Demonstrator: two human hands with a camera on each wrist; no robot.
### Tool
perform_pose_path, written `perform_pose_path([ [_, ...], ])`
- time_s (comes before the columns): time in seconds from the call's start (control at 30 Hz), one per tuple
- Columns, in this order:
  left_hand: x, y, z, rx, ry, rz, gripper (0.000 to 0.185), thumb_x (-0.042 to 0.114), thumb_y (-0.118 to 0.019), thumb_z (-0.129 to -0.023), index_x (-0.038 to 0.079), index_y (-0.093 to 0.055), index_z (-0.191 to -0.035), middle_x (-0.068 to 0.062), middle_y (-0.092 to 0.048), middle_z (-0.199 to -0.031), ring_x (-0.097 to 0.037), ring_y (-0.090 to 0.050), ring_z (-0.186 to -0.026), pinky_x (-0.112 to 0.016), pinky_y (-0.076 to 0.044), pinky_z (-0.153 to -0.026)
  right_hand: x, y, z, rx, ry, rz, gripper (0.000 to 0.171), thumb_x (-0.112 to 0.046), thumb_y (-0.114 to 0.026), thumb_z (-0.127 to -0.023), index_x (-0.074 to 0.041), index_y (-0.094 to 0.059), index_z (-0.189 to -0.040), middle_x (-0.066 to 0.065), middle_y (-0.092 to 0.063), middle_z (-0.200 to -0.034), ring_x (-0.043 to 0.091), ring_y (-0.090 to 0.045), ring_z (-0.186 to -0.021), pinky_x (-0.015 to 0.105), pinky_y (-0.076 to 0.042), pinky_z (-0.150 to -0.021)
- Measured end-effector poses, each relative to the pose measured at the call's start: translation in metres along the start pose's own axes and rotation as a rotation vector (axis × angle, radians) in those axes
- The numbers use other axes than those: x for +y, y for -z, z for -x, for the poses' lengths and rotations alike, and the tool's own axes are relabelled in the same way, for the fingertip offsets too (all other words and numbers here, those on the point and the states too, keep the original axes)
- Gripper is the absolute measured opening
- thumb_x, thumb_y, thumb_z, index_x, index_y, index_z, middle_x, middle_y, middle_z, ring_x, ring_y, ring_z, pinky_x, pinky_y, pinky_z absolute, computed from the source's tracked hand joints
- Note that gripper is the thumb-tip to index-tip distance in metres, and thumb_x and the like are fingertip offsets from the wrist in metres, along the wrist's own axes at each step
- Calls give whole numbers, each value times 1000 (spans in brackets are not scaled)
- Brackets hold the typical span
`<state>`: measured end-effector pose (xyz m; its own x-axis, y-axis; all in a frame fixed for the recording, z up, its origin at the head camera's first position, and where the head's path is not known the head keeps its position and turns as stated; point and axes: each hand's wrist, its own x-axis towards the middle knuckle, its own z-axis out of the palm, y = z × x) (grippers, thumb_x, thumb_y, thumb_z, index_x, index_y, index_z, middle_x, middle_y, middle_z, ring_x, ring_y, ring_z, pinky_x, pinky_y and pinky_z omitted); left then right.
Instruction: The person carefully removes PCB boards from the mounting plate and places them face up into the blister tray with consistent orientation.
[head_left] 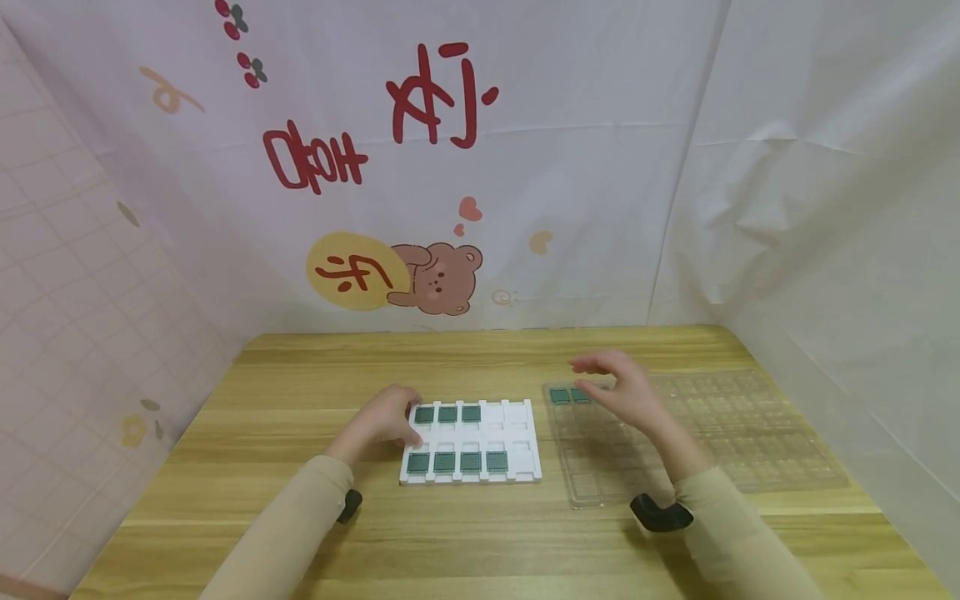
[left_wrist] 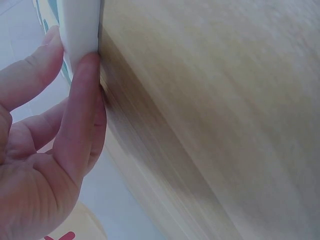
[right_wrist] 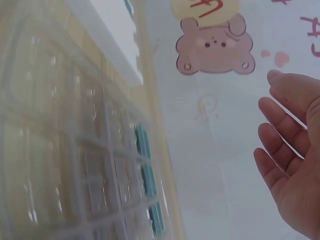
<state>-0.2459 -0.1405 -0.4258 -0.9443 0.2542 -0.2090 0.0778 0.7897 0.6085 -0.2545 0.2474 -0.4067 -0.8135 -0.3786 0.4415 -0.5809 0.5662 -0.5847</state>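
White foam makes up the tray (head_left: pixel 525 442) that lies at the middle of the wooden table (head_left: pixel 300 533), its long axis running left to right across the frame. It holds seven green chips (head_left: pixel 447 414): three in the upper row and four in the lower row, all toward the tray's left side, with the right-hand pockets bare.

The left hand (head_left: pixel 386 421) rests at the tray's left edge. In the left wrist view its fingers (left_wrist: pixel 80 110) press against the white edge (left_wrist: pixel 80 25) with the thumb on the other side, so its grip is clamped on the tray.

Just to the right of the tray, close but apart, lies a clear plastic blister tray (head_left: pixel 750 433) with many small pockets, also lengthwise left to right. Two more green chips (head_left: pixel 560 396) sit in its upper left corner. The right hand (head_left: pixel 622 387) hovers above that corner with fingers loosely spread and straight; its grip is apart and holds nothing, as the right wrist view confirms (right_wrist: pixel 290 150).

Behind the table hangs a pale cloth backdrop (head_left: pixel 600 167) with a cartoon bear (head_left: pixel 438 279) beside a yellow circle and red lettering (head_left: pixel 442 92) that appears mirrored; I cannot read it. A pink grid-patterned cloth (head_left: pixel 75 292) fills the left of the frame. Black wrist mounts (head_left: pixel 660 512) show on both sleeves at the lower part of the frame.
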Motion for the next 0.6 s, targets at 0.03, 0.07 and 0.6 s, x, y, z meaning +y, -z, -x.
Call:
perform_pose_path([
  [0.03,0,0,0,1,0,-2,64,-3,-88,-66,-8,-61,-124,-23,-54,-119,-26,-60,-86,-26,-57,-54,-2,-1,1,5,8,-2,29,-9,-77,-86,-10,-71,-114,3,-69,-110,23,-61,-100,45,-52,-87],
  [0.07,0,0,0,3,1,-5,64,-2,-88,-66,-7,-61,-124,-23,-54,-119,-26,-58,-88,-26,-57,-55,-4,-2,1,7,17,-9,29,-9,-77,-86,-10,-71,-114,3,-69,-110,23,-61,-100,44,-52,-86],
  [0.6,-2,-1,-2,-4,13,-1,65,-3,-88,-67,-7,-60,-125,-24,-53,-123,-22,-60,-80,-27,-57,-54,-19,-30,12,2,155,-100,32,-2,-80,-81,-6,-71,-111,5,-71,-106,22,-64,-95,40,-55,-82],
])
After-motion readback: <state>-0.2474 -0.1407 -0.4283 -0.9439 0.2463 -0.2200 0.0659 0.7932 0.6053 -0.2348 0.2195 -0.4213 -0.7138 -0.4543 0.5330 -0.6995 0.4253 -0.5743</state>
